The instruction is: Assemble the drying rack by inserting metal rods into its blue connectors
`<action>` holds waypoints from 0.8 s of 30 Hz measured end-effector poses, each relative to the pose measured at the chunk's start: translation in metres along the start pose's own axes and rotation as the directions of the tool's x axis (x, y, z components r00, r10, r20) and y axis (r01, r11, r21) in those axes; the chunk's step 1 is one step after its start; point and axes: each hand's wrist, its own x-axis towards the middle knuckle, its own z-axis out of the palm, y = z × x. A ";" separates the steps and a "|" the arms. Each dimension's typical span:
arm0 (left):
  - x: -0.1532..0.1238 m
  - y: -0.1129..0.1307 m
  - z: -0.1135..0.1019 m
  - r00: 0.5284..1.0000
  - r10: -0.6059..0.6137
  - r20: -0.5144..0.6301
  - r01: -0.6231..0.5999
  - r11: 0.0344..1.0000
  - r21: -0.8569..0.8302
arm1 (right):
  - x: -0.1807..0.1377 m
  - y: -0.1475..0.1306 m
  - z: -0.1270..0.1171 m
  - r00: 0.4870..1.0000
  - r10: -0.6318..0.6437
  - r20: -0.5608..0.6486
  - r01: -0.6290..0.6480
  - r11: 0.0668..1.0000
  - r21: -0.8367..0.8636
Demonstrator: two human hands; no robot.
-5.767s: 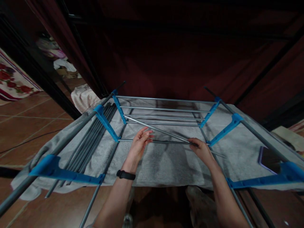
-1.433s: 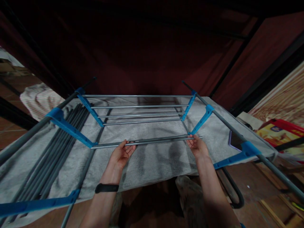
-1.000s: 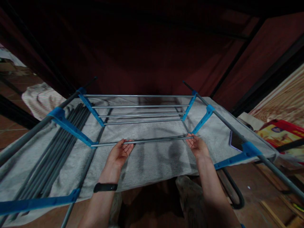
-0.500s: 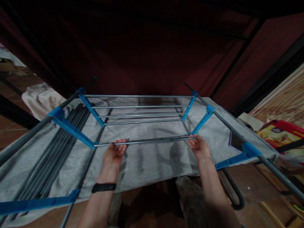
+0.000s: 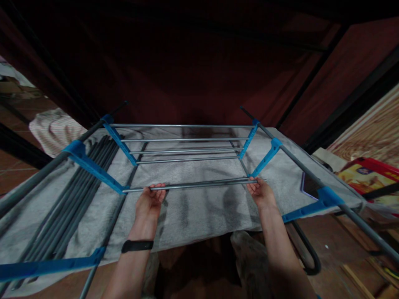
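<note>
My left hand (image 5: 150,204) has its fingers closed around a thin grey metal rod (image 5: 202,184) near its left end. With thumb and fingertips, my right hand (image 5: 262,193) grips the same rod near its right end. The rod's left end meets the lower tip of a blue bracket (image 5: 96,171). Its right end lies close to the tip of another blue bracket (image 5: 265,160), partly covered by my fingers, so I cannot tell whether it is seated. Farther back, several rods (image 5: 183,140) span the far pair of brackets.
A grey cloth (image 5: 199,220) covers the surface under the frame. Several loose dark tubes (image 5: 79,189) lie at left. A phone-like dark object (image 5: 309,185) rests at right, near a red and yellow package (image 5: 369,178). Side tubes (image 5: 368,226) run toward me.
Almost nothing differs; both hands stay on the rod in the same places, with only a very slight shift of the left wrist.
</note>
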 end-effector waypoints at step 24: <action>-0.004 0.007 0.002 0.992 0.090 -0.083 -0.097 0.992 -0.081 | -0.001 0.000 -0.002 1.000 0.000 0.008 0.001 1.000 -0.009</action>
